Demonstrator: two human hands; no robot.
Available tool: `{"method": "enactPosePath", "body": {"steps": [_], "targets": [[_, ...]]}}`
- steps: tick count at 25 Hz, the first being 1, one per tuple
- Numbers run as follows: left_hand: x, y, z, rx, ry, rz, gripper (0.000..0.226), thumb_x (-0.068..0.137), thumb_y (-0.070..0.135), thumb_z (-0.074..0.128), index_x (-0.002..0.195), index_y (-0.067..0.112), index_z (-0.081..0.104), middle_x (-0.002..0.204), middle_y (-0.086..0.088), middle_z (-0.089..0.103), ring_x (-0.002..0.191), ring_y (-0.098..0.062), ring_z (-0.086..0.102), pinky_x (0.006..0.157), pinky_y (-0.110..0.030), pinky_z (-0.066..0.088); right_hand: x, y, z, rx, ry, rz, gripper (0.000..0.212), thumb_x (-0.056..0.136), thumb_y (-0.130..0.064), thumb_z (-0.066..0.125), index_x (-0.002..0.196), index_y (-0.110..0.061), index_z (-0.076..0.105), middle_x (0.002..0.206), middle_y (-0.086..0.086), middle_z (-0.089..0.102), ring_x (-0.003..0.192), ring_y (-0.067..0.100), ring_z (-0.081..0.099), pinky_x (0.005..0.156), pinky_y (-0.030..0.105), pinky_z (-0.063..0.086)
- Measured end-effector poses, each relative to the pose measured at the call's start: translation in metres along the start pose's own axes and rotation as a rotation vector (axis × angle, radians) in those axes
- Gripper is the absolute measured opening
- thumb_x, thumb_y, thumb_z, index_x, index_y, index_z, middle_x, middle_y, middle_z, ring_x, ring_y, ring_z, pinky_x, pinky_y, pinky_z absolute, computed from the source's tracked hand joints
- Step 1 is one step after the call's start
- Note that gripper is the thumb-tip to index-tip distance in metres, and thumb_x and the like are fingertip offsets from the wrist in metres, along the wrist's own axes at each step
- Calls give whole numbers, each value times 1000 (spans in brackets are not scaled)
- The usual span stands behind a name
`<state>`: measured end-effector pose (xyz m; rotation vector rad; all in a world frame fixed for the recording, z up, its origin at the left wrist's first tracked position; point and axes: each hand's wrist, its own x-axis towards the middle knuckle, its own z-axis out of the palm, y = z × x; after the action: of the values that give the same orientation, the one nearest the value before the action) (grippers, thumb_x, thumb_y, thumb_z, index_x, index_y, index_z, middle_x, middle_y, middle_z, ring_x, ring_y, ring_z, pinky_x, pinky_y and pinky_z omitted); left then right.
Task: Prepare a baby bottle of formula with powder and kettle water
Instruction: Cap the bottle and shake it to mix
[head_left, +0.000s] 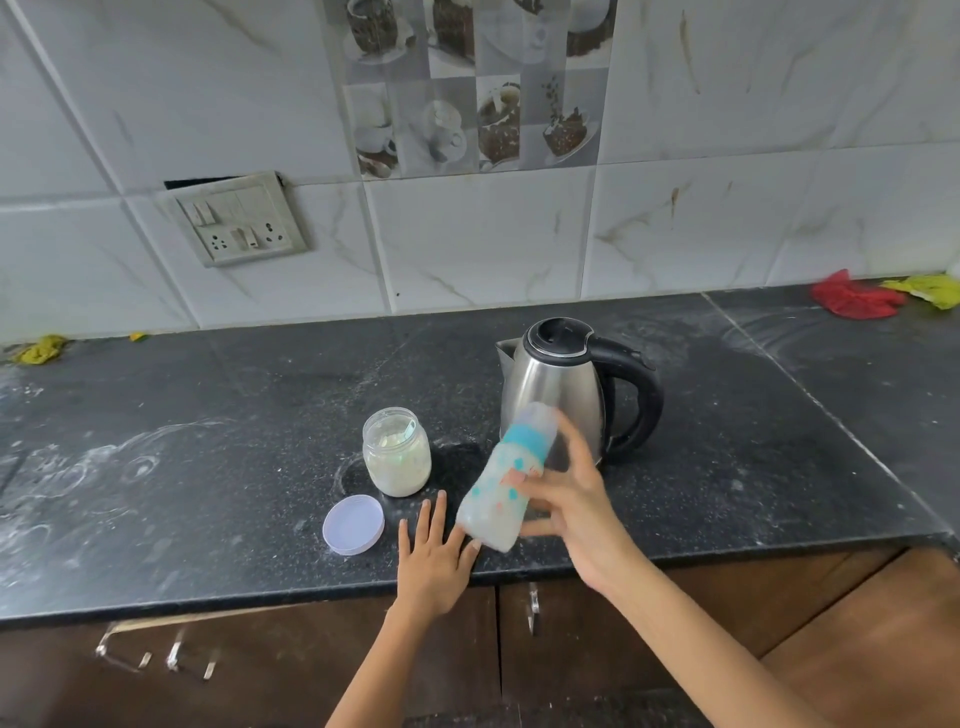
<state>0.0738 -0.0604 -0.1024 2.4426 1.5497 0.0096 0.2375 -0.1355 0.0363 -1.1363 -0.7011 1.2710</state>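
My right hand (563, 512) grips the tilted baby bottle (506, 480), lifted just right of my left hand (434, 553), which lies flat with straight fingers. Powder jar (397, 452) stands beyond my left hand, kettle (558, 387) beyond my right.

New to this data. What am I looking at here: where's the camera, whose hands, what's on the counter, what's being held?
There is no robot here. One wide-angle camera sits on a person's head and looks forward and down, so the two bare arms entering from the bottom are the wearer's own.

The right hand grips a baby bottle with a teal collar, tilted and blurred by motion. It looks milky inside. The left hand lies flat with straight fingers on the dark countertop, next to the bottle's base.

On the countertop stand a steel kettle with a black handle and an open jar of pale powder. The jar's lid lies in front of it. Coloured cloths lie by the tiled wall.
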Motion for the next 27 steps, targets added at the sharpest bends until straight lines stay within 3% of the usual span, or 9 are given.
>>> {"method": "enactPosePath", "body": {"steps": [2,6,10,14,17,21,25,27], "targets": [[0,0,-2,-7,-20,2,85,61,64,-21,138,28,-22,145,5,-29,145,-22,-15,114,-48,-11,-9,3,4,-61,-83,13,86,69,-2,79,135,-42,41,110,4,71,97,27,71,70,51,60],[0,-1,0,-44,-8,-8,108,48,74,-42,145,38,-11,143,8,-29,145,-21,-17,113,-47,-13,9,-7,-9,104,107,-63,80,77,-2,73,137,-42,40,117,3,65,97,27,71,69,49,60],[0,-1,-3,-12,-31,13,90,60,69,-24,139,26,-22,146,4,-29,145,-23,-16,114,-47,-11,-9,5,1,-89,-76,-5,84,69,-2,78,134,-42,42,105,0,74,96,23,72,67,47,60],[-1,-2,0,-48,-13,6,105,52,76,-37,146,36,-9,144,7,-28,145,-21,-16,114,-46,-13,8,-2,-9,110,120,-45,77,77,-3,73,135,-40,41,118,3,65,98,28,71,70,50,60],[-1,-2,0,-34,-20,19,83,64,66,-17,137,26,-21,142,5,-28,145,-24,-14,114,-47,-11,-6,10,-1,-46,-44,27,80,72,-4,77,134,-41,42,113,7,70,98,28,71,72,52,59],[0,-2,1,-46,-9,-3,100,56,76,-31,146,37,-8,144,7,-29,144,-20,-17,114,-44,-13,11,3,-11,147,117,-43,77,80,-5,71,139,-40,38,121,6,65,100,29,70,73,52,59],[0,-2,1,-11,-15,3,80,75,64,-10,146,27,-10,152,2,-23,145,-23,-14,115,-46,-11,-6,10,2,6,-46,24,76,77,-4,74,136,-40,41,116,11,67,98,29,71,72,53,59],[0,-3,1,-37,-2,-5,81,75,69,-13,147,33,-5,153,3,-22,145,-22,-15,115,-46,-11,5,7,-6,101,35,-22,73,81,-2,70,137,-38,40,119,10,65,99,29,71,71,50,60]]}}
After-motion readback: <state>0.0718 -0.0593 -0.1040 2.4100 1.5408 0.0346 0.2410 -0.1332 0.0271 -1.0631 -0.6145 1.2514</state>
